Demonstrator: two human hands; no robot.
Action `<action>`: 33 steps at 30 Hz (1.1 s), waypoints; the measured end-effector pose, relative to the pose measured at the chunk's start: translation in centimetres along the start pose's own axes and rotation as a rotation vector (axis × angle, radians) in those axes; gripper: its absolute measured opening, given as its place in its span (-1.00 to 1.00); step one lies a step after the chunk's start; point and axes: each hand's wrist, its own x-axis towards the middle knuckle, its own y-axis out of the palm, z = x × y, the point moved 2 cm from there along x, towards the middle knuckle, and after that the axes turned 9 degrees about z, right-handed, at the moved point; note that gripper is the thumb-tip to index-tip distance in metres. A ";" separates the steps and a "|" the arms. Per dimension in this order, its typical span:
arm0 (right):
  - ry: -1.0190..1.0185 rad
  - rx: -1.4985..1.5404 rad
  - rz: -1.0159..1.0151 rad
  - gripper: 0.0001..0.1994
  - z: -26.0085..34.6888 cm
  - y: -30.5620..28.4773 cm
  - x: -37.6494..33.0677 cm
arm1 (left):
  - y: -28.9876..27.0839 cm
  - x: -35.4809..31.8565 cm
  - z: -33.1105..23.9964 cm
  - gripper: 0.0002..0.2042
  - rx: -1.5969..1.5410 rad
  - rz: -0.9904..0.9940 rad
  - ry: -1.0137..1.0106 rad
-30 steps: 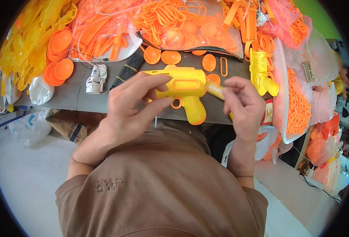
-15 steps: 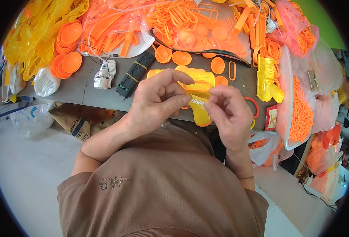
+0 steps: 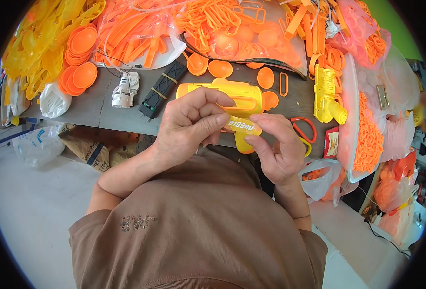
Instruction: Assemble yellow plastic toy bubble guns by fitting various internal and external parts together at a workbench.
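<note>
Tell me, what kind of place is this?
Probably a toy assembly workbench in a small workshop: both hands hold a yellow toy gun, a finished one lies nearby, and heaps of orange plastic parts in bags cover the table.

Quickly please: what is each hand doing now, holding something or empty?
Left hand: closed on the yellow toy gun.
Right hand: pinching a small yellow strip.
</note>
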 end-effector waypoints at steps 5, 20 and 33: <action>-0.002 -0.013 -0.061 -0.63 -0.1 0.3 -0.4 | 0.9 -0.2 -0.3 -0.75 -0.070 -0.073 0.032; -0.340 -0.284 -0.003 -0.66 1.5 -0.2 -0.1 | 0.4 -1.2 -1.3 -0.89 0.250 0.249 -0.363; -0.297 -0.330 0.181 -0.71 0.1 -2.5 0.0 | 0.3 -0.7 -2.2 -0.77 0.868 0.122 0.306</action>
